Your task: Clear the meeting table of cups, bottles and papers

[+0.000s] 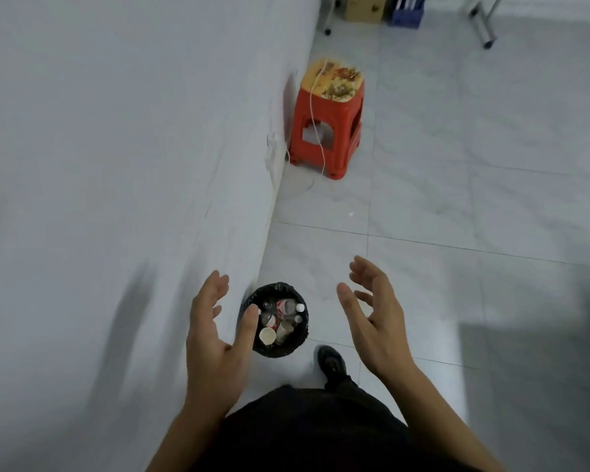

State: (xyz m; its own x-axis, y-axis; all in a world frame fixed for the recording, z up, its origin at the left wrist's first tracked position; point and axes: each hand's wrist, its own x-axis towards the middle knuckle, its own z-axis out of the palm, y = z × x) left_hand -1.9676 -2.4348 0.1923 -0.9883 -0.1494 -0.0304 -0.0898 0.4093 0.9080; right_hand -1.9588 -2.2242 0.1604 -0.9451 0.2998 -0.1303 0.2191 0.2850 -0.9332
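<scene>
We look straight down at a small bin [276, 287] lined with a black bag, standing on the tiled floor [457, 199] just beside the white wall [116, 131]. Inside it we make out plastic bottles [288, 306] with white caps and a paper cup [267, 335] lying mouth towards us. The rest of the contents is too small and jumbled to sort out, and we see no papers clearly.

Our left hand [215, 332] and right hand [375, 321] hang on either side of the bin, palms facing each other, fingers spread and relaxed, holding nothing. The left thumb covers the bin's left rim.

One dark shoe [331, 361] shows near the bin; dark clothing hides everything below it. Farther along the wall stands a red stool [331, 124] with a white cable [315, 107] draped over it. A cardboard box [365, 8] and a blue file holder [407, 11] are cut off by the top edge.
</scene>
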